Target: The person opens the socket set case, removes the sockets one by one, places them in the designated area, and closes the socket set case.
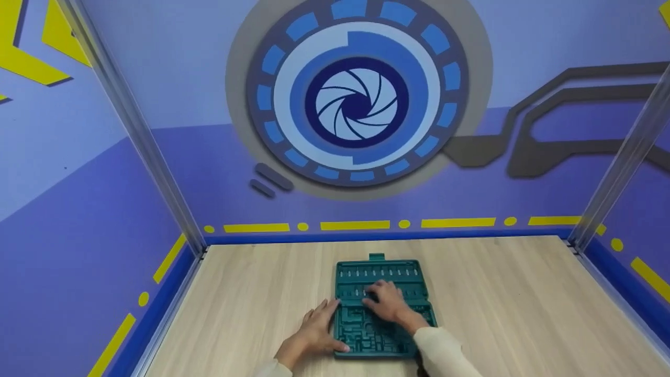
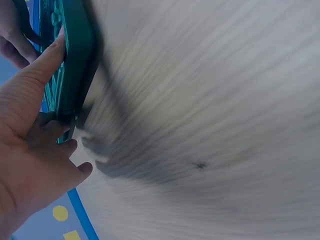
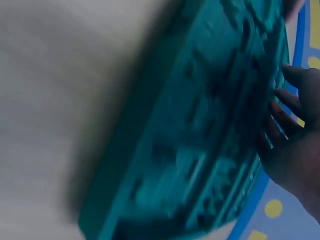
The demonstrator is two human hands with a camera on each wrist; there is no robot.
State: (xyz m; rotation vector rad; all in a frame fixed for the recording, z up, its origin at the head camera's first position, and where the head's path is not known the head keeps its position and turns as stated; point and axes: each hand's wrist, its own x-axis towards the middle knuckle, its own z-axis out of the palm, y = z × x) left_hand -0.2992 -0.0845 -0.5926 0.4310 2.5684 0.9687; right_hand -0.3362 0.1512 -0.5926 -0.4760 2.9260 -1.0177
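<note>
A green plastic bit case [image 1: 384,332] lies unfolded on the table, with rows of small metal bits [image 1: 379,273] in its far half. My left hand [image 1: 316,330] rests along the case's left side, thumb over the near-left rim and fingers stretched along the outer wall. In the left wrist view the thumb [image 2: 37,75] lies on the case's edge. Over the far half, my right hand [image 1: 387,302] bends its fingers down at the second row of bits. The right wrist view shows those fingers [image 3: 282,117] spread and loosely bent; no held bit shows.
The wooden table [image 1: 251,293] extends on both sides of the case. Blue-purple panels with yellow marks enclose it at the back [image 1: 199,167] and sides. Shaped recesses fill the case's near half. A latch tab [image 1: 376,256] sticks out from the far edge.
</note>
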